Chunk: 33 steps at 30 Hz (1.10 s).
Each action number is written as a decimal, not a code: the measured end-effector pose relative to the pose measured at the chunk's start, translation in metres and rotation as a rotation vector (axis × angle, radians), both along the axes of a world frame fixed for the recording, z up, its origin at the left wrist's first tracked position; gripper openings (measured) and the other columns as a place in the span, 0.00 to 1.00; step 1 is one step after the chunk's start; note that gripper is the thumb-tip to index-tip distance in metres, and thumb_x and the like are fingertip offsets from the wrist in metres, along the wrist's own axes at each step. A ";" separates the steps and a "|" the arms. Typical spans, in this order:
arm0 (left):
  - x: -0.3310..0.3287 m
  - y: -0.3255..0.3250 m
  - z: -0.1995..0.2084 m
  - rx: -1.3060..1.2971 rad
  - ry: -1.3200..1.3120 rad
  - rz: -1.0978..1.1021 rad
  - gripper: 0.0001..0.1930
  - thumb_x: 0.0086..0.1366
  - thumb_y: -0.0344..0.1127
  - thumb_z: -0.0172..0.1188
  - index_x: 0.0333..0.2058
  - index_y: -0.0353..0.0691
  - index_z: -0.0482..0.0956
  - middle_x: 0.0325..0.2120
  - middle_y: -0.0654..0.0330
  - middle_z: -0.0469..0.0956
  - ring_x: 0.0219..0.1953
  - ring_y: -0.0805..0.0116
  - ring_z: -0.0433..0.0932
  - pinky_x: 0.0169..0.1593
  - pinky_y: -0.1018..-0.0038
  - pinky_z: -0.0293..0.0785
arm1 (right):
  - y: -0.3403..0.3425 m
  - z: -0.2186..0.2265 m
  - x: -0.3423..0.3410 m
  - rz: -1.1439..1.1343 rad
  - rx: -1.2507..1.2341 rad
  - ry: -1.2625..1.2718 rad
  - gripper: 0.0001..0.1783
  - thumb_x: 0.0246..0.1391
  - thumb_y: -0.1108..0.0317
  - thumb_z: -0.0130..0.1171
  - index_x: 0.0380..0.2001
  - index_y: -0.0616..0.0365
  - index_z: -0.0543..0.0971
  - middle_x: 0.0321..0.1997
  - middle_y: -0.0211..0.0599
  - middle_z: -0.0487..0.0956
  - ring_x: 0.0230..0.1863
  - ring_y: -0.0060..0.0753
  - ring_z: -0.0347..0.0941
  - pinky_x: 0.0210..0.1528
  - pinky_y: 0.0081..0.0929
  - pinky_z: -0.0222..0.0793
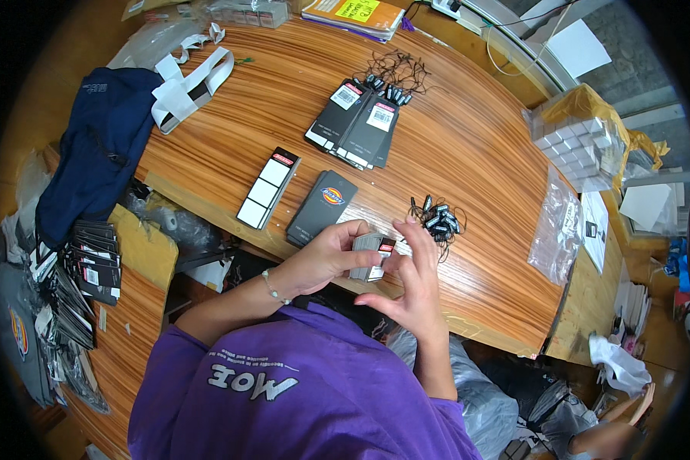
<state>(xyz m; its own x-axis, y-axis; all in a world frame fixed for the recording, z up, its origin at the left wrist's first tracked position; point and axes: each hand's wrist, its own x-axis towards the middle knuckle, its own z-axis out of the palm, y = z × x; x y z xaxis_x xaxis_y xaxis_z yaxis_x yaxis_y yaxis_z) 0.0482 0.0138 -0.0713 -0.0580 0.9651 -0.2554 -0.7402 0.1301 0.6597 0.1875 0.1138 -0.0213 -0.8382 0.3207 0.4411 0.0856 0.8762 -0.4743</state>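
Note:
My left hand [320, 259] is closed round a small, thick stack of labels [366, 244], thumb across its top, just above the table's near edge. My right hand [414, 287] is at the right side of that stack, thumb and fingers spread apart; a fingertip seems to touch the stack's edge. Left of my hands lie a pile of dark hang tags [320, 205] with a round emblem and a pile of black tags with white panels [267, 190]. A tangle of black hang-tag strings [440, 221] lies just beyond my right hand.
Farther back are dark tags with strings attached [353, 126]. Navy folded fabric [96, 153] and white straps [188, 88] sit at the left. A clear bag [556, 226] and a plastic-wrapped block of small boxes [579, 138] are at the right. More tags [92, 261] cover a lower-left surface.

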 end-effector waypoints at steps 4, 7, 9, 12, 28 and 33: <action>0.010 0.003 -0.002 0.026 -0.047 -0.038 0.19 0.56 0.39 0.63 0.42 0.38 0.69 0.33 0.66 0.73 0.36 0.80 0.73 0.37 0.82 0.72 | 0.002 -0.025 0.007 0.121 -0.356 0.034 0.20 0.33 0.66 0.70 0.22 0.58 0.67 0.46 0.47 0.74 0.50 0.51 0.69 0.53 0.47 0.61; 0.008 0.002 -0.008 0.049 -0.100 -0.107 0.24 0.54 0.44 0.65 0.44 0.37 0.68 0.34 0.64 0.74 0.38 0.78 0.74 0.38 0.80 0.74 | 0.005 -0.017 0.005 0.181 -0.377 0.069 0.20 0.31 0.71 0.70 0.21 0.58 0.65 0.46 0.46 0.74 0.47 0.48 0.71 0.48 0.44 0.66; 0.006 0.002 -0.017 0.010 -0.117 -0.165 0.25 0.53 0.44 0.65 0.45 0.37 0.68 0.35 0.63 0.74 0.38 0.77 0.74 0.38 0.79 0.75 | 0.004 -0.011 0.005 0.180 -0.299 0.041 0.19 0.31 0.74 0.69 0.21 0.58 0.65 0.47 0.46 0.74 0.45 0.46 0.72 0.43 0.37 0.69; 0.010 0.001 -0.017 0.028 -0.104 -0.126 0.25 0.54 0.44 0.65 0.45 0.37 0.68 0.35 0.63 0.74 0.37 0.77 0.74 0.39 0.79 0.74 | 0.000 -0.021 0.006 0.146 -0.421 0.052 0.19 0.31 0.75 0.68 0.21 0.58 0.64 0.46 0.46 0.74 0.45 0.47 0.72 0.44 0.36 0.68; -0.057 -0.022 0.050 0.139 0.790 0.435 0.17 0.61 0.35 0.54 0.46 0.37 0.63 0.50 0.53 0.63 0.53 0.69 0.62 0.55 0.71 0.58 | 0.000 -0.015 -0.038 -0.092 0.029 -0.436 0.18 0.35 0.62 0.66 0.26 0.61 0.71 0.48 0.45 0.71 0.50 0.45 0.65 0.52 0.46 0.58; -0.073 -0.020 0.053 0.131 1.437 0.338 0.16 0.56 0.34 0.58 0.43 0.38 0.68 0.50 0.53 0.65 0.53 0.61 0.63 0.56 0.67 0.58 | 0.006 -0.013 -0.039 -0.099 0.064 -0.319 0.19 0.41 0.56 0.64 0.27 0.61 0.71 0.42 0.42 0.70 0.49 0.44 0.64 0.52 0.43 0.57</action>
